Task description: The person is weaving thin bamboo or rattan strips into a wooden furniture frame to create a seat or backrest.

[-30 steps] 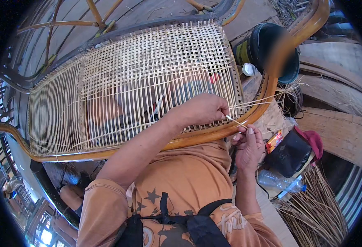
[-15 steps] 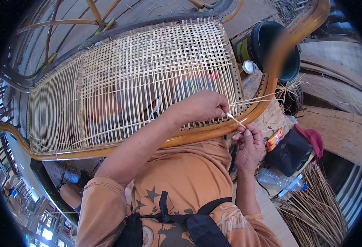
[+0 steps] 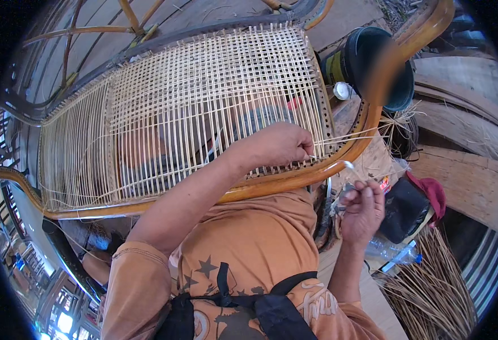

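Note:
A curved rattan frame with a partly woven cane panel lies across in front of me. My left hand is at the panel's near right corner, fingertips pinched just above the row of holes; what they grip is hidden. Two loose cane strands stretch from beside those fingers across the frame's right rail. Right of the rail, my right hand is closed on a thin pale stick with a white tip. The tip is blurred and points up toward the rail, apart from the weave.
A dark green bucket stands beyond the right rail, near a small white round object. On the right are a black bag, a maroon cloth, a plastic bottle, a bundle of cane strips and wooden boards.
My right hand has moved right and down, drawing the white-tipped stick away from my left fingertips. The left hand has stayed nearly in place.

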`<control>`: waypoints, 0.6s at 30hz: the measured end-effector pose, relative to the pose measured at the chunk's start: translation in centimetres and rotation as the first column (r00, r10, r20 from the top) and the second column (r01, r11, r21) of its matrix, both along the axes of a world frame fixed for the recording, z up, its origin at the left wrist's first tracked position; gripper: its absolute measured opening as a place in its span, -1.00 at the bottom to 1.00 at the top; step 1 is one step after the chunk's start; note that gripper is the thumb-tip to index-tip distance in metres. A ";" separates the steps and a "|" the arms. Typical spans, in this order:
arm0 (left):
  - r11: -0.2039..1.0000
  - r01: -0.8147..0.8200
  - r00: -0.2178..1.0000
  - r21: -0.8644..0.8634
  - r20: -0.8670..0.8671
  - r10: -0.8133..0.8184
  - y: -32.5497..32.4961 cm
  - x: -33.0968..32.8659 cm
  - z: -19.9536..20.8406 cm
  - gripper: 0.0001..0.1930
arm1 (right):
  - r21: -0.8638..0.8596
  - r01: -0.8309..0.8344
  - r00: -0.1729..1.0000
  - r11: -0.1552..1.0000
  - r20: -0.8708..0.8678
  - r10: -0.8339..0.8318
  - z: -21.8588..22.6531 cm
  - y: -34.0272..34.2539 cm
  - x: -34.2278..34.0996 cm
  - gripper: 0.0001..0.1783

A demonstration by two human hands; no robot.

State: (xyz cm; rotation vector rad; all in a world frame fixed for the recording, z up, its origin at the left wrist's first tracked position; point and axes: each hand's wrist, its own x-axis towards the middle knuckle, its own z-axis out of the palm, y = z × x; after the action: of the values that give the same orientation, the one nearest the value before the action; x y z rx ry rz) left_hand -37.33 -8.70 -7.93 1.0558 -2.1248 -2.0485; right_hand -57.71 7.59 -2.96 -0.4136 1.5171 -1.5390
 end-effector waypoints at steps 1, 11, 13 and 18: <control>1.000 0.009 1.000 -0.013 0.003 -0.009 -0.1 -0.1 0.1 -0.81 | -0.029 0.015 1.000 0.999 -0.018 -0.015 0.7 -0.4 -1.2 -0.82; 0.976 0.089 0.985 -0.201 0.160 -0.057 1.0 -1.5 1.8 -0.81 | 0.011 0.047 0.931 0.999 -0.362 -0.039 -9.7 -11.8 -12.1 -0.69; 0.977 0.065 0.979 -0.205 0.201 -0.023 1.4 -1.8 2.0 -0.82 | 0.038 -0.110 0.870 0.993 -0.480 0.114 -13.2 -13.9 -12.2 -0.73; 0.944 -0.022 0.976 -0.330 0.199 0.092 2.4 -2.4 2.0 -0.86 | -0.012 -0.225 0.912 0.974 -0.354 0.207 -18.7 -17.0 -10.8 -0.76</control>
State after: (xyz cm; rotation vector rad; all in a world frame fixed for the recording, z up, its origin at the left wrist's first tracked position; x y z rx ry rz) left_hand -39.73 -6.27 -5.92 1.3112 -2.3877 -1.5411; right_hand -68.53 -9.43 -21.68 -0.8974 1.6375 -1.3809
